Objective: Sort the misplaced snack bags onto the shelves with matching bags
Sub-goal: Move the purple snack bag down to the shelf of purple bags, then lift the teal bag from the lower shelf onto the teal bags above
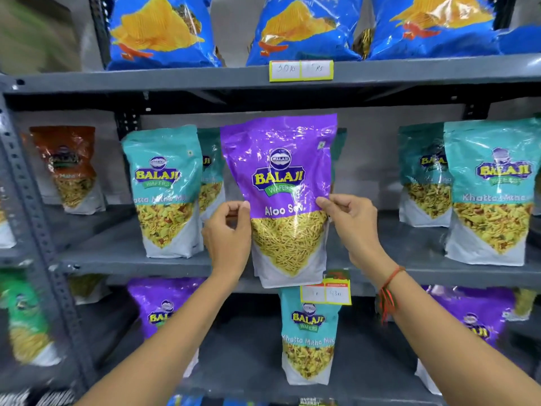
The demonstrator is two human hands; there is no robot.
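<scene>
Fingers (pixel 244 206) of my left hand (pixel 227 238) pinch the left side seam of the glossy purple plastic snack pouch (pixel 281 177); my right hand (pixel 355 227) is closed in the same way on the right seam, thumb on the front face. Both hands grip the pouch at mid-height, level with its printed name

Position: the pouch is upright in front of the middle grey metal shelf (pixel 117 260), near the centre of its front edge. Its base overlaps that edge, and I cannot tell whether it rests on the shelf

Handling, by judgement: light, with a soft film that crinkles, a slick surface and brittle contents. Hold it by the flat side seams, as now, and avoid squeezing the filled lower half

Appearance: purple upper part, a yellow and blue brand badge, a picture of thin yellow strands, a pale grey base. Teal pouches (pixel 165 191) stand on this shelf to either side, so the purple one is misplaced. Matching purple bags (pixel 164 306) stand on the shelf below, beside one stray teal pouch (pixel 310 332)
</scene>
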